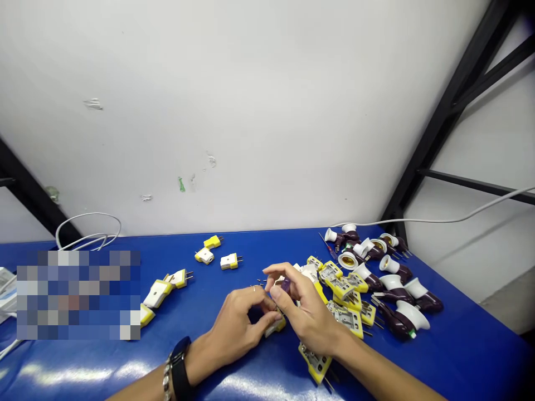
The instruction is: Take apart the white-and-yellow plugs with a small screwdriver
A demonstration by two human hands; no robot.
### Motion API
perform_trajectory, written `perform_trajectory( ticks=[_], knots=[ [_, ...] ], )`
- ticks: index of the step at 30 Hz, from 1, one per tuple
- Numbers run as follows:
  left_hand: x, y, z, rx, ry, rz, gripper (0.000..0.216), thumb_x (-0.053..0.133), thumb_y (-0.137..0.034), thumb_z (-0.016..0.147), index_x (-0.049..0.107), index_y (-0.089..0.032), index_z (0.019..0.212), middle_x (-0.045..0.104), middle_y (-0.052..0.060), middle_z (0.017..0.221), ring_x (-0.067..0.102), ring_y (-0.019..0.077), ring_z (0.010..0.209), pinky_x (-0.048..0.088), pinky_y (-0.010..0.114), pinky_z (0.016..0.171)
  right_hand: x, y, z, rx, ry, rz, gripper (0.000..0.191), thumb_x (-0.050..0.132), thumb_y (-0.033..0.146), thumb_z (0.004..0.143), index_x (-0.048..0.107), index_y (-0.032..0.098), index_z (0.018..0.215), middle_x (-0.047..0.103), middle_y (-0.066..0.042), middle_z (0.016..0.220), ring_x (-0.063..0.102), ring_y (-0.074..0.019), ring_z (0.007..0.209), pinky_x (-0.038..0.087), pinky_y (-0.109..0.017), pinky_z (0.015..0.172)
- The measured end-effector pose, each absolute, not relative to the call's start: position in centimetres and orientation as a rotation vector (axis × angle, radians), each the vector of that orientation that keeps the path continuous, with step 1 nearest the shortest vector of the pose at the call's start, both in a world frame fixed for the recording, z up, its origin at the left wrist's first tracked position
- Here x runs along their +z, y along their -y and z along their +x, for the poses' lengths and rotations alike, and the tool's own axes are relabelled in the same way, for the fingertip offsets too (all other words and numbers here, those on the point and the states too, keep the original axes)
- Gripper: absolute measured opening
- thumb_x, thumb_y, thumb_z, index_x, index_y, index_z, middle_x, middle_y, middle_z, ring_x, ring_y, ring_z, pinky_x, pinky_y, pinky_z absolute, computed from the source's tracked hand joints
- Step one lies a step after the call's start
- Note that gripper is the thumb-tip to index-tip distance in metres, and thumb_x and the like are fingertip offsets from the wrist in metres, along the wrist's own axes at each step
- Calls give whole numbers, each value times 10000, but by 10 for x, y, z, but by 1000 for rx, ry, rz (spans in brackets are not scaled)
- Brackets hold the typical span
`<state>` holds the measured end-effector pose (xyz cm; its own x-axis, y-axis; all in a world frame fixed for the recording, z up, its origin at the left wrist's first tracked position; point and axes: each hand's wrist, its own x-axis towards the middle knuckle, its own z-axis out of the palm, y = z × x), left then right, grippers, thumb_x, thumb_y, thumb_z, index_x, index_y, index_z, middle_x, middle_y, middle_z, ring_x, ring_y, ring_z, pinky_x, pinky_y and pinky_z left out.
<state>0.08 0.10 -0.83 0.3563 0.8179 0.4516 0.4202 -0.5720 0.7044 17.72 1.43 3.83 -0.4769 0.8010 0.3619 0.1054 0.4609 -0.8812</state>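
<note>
Yellow plugs (340, 289) lie heaped within reach on the counter (460, 356), while the left grip (242, 326) pinches a small plug (275, 327) and the right grip (307, 309) a purple piece (285, 287).

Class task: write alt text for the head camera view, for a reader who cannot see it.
A left hand and a right hand meet over a small purple part above a blue table, among yellow-and-white plugs and white-socketed dark purple lamp holders.
</note>
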Motion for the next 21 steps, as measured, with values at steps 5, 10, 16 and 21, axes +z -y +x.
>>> perform_trajectory(
  ticks=[5,10,16,21],
  knots=[
    [-9,0,-1,980,-1159,2231,349,849,-349,736,618,-194,947,667,17,885,584,190,764,449,287,684,37,-16,176,1029,1851,-755,252,481,397,1036,621,199,967,612,-5,782,592,-150,688,473,-263,637],
    [-5,3,-3,934,-1032,2240,217,759,-237,815,604,-211,965,662,13,938,598,183,830,472,291,769,37,-18,179,1044,1777,-774,263,482,407,1038,630,199,978,616,-2,798,528,-116,608,429,-240,566],
    [-1,3,-7,930,-1069,2249,279,791,-246,775,661,-224,1021,694,25,971,632,207,868,489,309,792,33,-23,181,1101,1594,-745,283,517,452,1025,635,202,966,599,2,789,449,-91,552,366,-213,484],
    [-2,0,-9,1012,-1058,2222,71,668,-231,904,725,-214,942,731,31,875,661,184,808,498,282,751,39,-25,180,1163,1471,-720,308,563,488,992,624,194,925,581,15,749,438,-75,498,365,-205,452]
  ],
)
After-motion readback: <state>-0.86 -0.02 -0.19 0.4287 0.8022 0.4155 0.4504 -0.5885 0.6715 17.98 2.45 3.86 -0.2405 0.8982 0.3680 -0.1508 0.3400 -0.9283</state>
